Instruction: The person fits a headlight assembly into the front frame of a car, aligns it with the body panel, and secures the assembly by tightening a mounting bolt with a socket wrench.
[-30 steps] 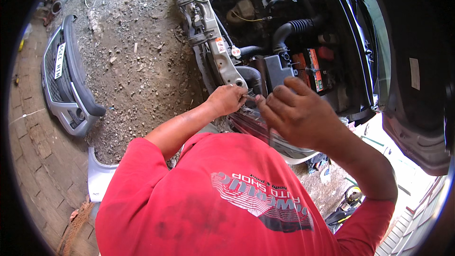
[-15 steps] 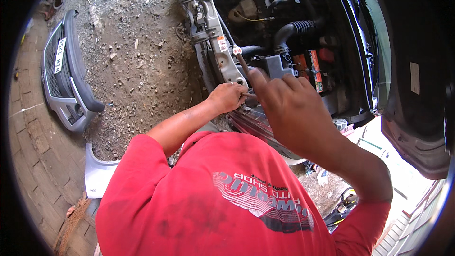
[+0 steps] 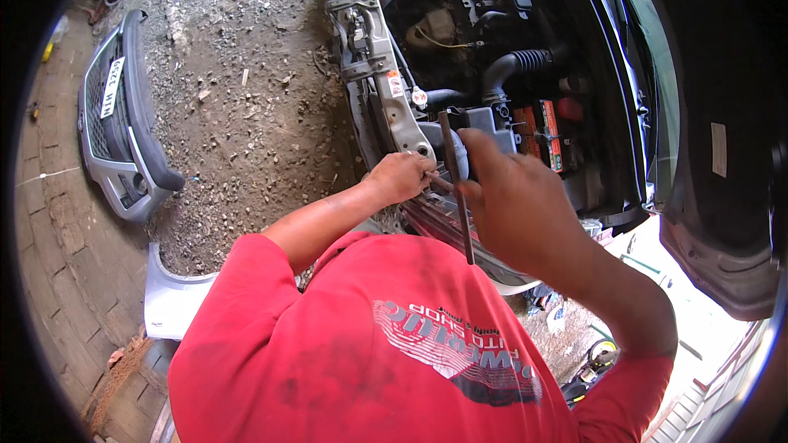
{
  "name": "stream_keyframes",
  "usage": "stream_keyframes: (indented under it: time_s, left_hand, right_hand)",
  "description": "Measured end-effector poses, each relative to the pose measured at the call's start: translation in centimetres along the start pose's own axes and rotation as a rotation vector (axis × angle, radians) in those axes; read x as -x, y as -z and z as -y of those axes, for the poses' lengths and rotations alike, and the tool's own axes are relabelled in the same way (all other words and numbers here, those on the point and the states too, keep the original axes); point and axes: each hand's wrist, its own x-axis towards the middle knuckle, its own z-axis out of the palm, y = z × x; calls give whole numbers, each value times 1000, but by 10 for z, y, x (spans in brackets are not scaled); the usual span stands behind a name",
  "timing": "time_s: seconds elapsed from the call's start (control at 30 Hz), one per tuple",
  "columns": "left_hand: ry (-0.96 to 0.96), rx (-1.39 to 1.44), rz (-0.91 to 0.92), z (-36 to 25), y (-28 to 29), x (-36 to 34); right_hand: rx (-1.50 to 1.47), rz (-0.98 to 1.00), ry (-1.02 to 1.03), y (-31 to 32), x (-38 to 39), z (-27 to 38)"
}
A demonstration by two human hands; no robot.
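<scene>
My left hand [image 3: 397,177] is closed at the front corner of the car's silver radiator support [image 3: 400,121], around what looks like a short metal tool, mostly hidden by the fingers. Just right of it, my right hand [image 3: 519,207] is closed on a slim dark metal bar [image 3: 465,234], which stands out above and below the fingers. Beyond both hands is the open engine bay, with a ribbed intake hose [image 3: 525,61], a grey-black box [image 3: 489,121] and an orange-and-black battery [image 3: 547,136].
A detached grey bumper [image 3: 130,164] lies at the left, on brick paving [image 3: 57,287] beside gravel ground [image 3: 246,123]. A silver body panel [image 3: 168,295] is below it. A large black panel [image 3: 714,197] fills the right side, with assorted items on the ground below.
My right hand has shifted on the bar, which now points nearly up and down along the picture and extends lower toward my shirt. My left hand stays at the support's corner.
</scene>
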Motion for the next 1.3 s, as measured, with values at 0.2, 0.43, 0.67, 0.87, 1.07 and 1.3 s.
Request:
stream_keyframes:
  time_s: [0.2, 0.43, 0.67, 0.87, 1.07, 1.3]
  left_hand:
    - [-36, 9, -4, 3, -6, -3]
    - [117, 123, 57, -21, 20, 0]
    - [66, 74, 80, -17, 7, -5]
    - [77, 9, 93, -24, 17, -8]
    - [72, 80, -6, -18, 4, -10]
    - [-54, 231, 187, -38, 53, -11]
  right_hand:
    - [427, 35, 455, 2, -5, -3]
    - [-82, 182, -224, -15, -15, -6]
    - [440, -148, 563, 4, 1, -6]
    - [93, 352, -117, -3, -4, -3]
    - [156, -28, 120, 1, 14, 8]
    - [348, 82, 174, -1, 8, -16]
